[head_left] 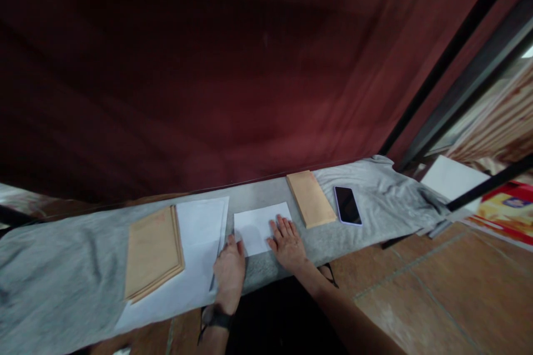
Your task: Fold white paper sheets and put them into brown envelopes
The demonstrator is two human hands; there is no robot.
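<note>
We see the right hand (288,246) open, palm down on the white paper (253,228); the left hand (230,267) curls at the paper's left edge, its grip unclear to us.

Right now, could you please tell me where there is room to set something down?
Bare grey cloth shows left of the envelope stack and, wrinkled, right of the phone. The middle is crowded: large white sheets, left hand, small paper, right hand, brown envelope.

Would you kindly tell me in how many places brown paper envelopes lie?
2: the layered brown paper envelope stack at left, and the flat brown paper envelope beside the purple-edged black phone. Others may be hidden underneath.
</note>
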